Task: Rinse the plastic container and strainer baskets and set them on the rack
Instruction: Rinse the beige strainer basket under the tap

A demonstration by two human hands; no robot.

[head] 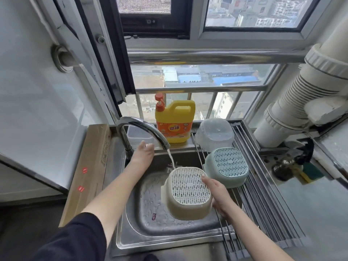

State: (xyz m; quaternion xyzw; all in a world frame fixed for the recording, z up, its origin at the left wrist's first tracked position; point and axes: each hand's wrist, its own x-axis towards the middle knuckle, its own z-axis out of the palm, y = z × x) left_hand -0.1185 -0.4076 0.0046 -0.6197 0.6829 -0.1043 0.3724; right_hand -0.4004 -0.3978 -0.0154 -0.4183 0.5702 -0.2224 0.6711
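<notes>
I face a window (197,78) with steel bars (199,89), daylight and rooftops beyond it. A white wall (28,91) is on my left, a ribbed white pipe (305,95) on my right, over a steel counter (320,194).

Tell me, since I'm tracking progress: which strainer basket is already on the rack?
The green strainer basket, upside down on the rack; the beige one is held over the sink.

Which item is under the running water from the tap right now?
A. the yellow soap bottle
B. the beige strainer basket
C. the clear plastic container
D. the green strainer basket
B: the right hand holds the beige strainer basket upside down over the sink, and the stream from the tap strikes its rim; the green strainer basket and clear plastic container already sit on the rack.
</notes>
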